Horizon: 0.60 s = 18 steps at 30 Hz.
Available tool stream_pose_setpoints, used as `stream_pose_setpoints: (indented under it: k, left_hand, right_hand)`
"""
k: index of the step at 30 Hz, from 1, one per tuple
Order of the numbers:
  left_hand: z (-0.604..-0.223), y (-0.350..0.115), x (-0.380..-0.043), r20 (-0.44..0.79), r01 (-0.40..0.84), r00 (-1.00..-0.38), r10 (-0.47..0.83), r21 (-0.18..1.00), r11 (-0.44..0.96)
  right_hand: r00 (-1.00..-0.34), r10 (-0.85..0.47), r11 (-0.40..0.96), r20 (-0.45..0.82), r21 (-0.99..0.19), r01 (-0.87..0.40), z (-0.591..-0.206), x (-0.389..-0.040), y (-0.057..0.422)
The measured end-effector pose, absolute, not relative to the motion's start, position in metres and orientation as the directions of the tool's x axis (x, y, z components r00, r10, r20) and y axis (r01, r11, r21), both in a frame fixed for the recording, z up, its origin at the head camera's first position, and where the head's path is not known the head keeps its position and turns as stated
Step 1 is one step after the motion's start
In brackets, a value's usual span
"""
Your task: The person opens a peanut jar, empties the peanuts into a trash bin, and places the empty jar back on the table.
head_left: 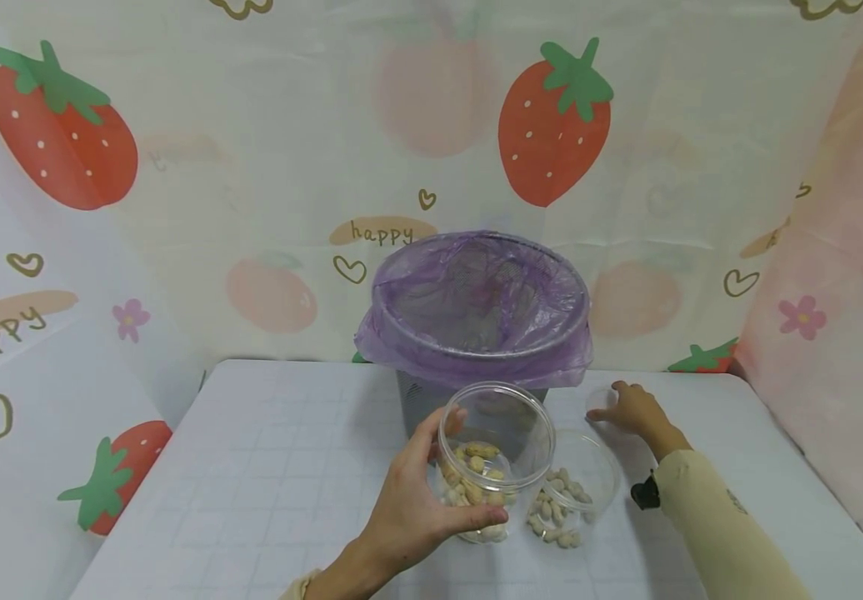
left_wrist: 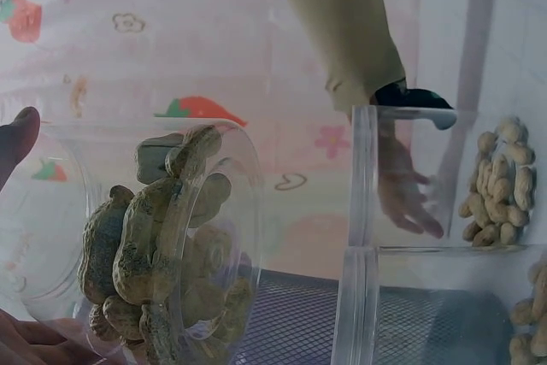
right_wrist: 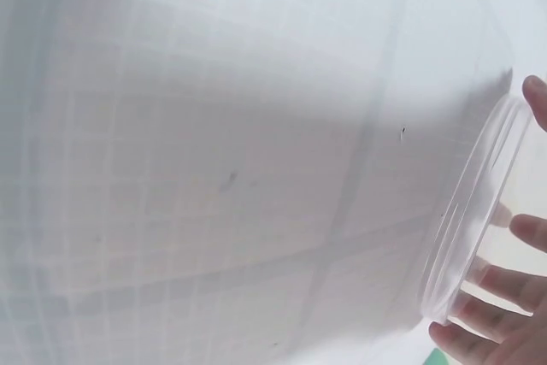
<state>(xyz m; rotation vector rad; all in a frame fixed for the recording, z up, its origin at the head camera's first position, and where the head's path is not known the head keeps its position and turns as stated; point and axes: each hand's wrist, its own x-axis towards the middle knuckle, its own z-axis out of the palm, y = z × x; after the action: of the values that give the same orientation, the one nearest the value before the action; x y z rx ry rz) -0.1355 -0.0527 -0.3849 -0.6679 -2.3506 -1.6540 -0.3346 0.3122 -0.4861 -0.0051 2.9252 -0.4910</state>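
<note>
My left hand (head_left: 412, 492) grips a clear plastic jar (left_wrist: 231, 138), tilted, with its thumb and fingers around the sides. Peanuts (left_wrist: 145, 245) lie inside this jar. At the back right of the table, my right hand (head_left: 632, 410) spreads its fingers around a clear round lid (right_wrist: 470, 211). Its fingertips are at the lid's rim, fairly straight; whether they bear any of its weight is unclear. Two more clear jars (left_wrist: 363, 168) with peanuts (left_wrist: 500, 181) stand side by side in the left wrist view. In the head view, the held jar partly hides them.
Behind the jars stands a mesh bin (head_left: 416, 400) lined with a purple plastic bag (head_left: 476, 367). The white table (head_left: 289, 467) has a faint grid pattern. A strawberry-printed cloth (head_left: 289, 167) hangs behind it and at both sides.
</note>
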Motion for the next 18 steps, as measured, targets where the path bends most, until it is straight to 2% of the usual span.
stream_pose_setpoints:
  k: [11,18]
  left_hand:
    - [-0.3842,-0.0536,-0.1351,0.398,0.459,-0.883,0.249,0.845,0.274]
    - [-0.3842,-0.0545,-0.1351,0.403,0.463,-0.881,0.246,0.841,0.281]
  right_hand:
    - [-0.988,-0.029,0.940,-0.154,-0.340,0.026,-0.4877,-0.3325,0.3158]
    - [-0.995,-0.064,0.922,-0.075,-0.386,-0.030,-0.4807,-0.3301,0.3186]
